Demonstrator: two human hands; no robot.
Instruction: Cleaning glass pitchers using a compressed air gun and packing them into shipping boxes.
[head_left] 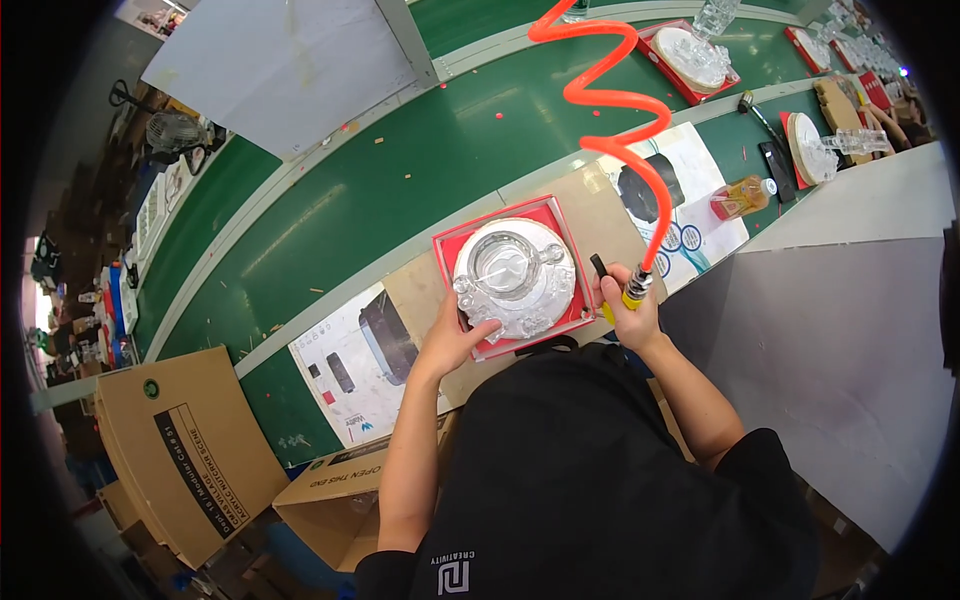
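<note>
A clear acrylic ornament point(503, 265) on a round white base point(553, 297) sits in a shallow red tray point(447, 246) right in front of me. My left hand point(450, 342) grips the ornament's near left edge, its thumb over the clear parts at the rim and its other fingers partly hidden at the tray's side. Beside the tray's right side, my right hand point(634, 318) is closed round a yellow air blow gun point(631, 298). From the gun's metal fitting, an orange coiled hose point(655, 180) runs up and away.
Printed cardboard sheets point(345, 400) lie under and beside the tray. A drink bottle point(742, 198) stands at the right, near a similar ornament point(812, 150). Another one in a red tray point(690, 62) is farther back on the green conveyor point(400, 170). Cartons point(190, 450) stand at the lower left.
</note>
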